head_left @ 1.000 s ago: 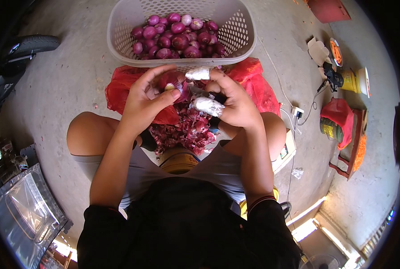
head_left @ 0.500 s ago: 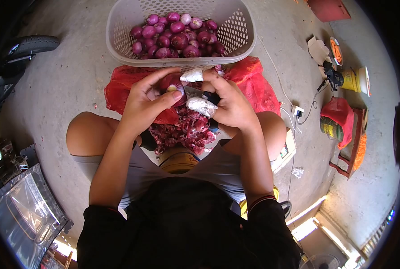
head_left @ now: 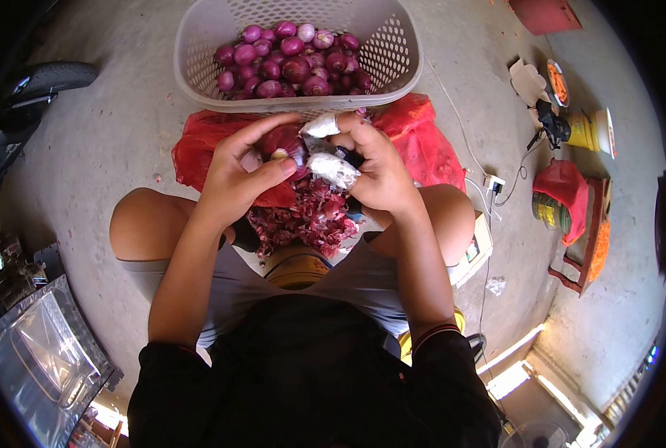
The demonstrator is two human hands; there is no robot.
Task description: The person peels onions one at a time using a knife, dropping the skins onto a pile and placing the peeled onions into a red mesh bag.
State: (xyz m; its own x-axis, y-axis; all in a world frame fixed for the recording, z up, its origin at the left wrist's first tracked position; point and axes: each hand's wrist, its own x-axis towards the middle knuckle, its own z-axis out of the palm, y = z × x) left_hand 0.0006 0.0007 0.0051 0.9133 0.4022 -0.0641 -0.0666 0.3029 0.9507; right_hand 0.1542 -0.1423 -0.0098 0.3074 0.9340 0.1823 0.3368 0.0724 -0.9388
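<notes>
A dark red onion [head_left: 279, 142] is held between the thumb and fingers of my left hand [head_left: 236, 160]. My right hand [head_left: 378, 164], with white wrapping [head_left: 334, 170] on its thumb and index finger, grips a small knife with a dark handle [head_left: 349, 156]; its blade is mostly hidden between the wrapped fingers, beside the onion. Under both hands lies a heap of red onion skins [head_left: 310, 216]. Beyond them a grey perforated basket [head_left: 303, 102] holds several purple onions [head_left: 295, 69].
Red mesh sacking [head_left: 419, 145] spreads between my knees and the basket. A white power strip [head_left: 493, 183] with cables lies on the floor at right, near a yellow bucket [head_left: 587, 133] and a wooden stand [head_left: 598, 224]. A motorcycle wheel [head_left: 60, 77] is at upper left.
The onion has tilted slightly in my left hand. My right hand's wrapped fingers have shifted a little closer to it, covering more of the blade.
</notes>
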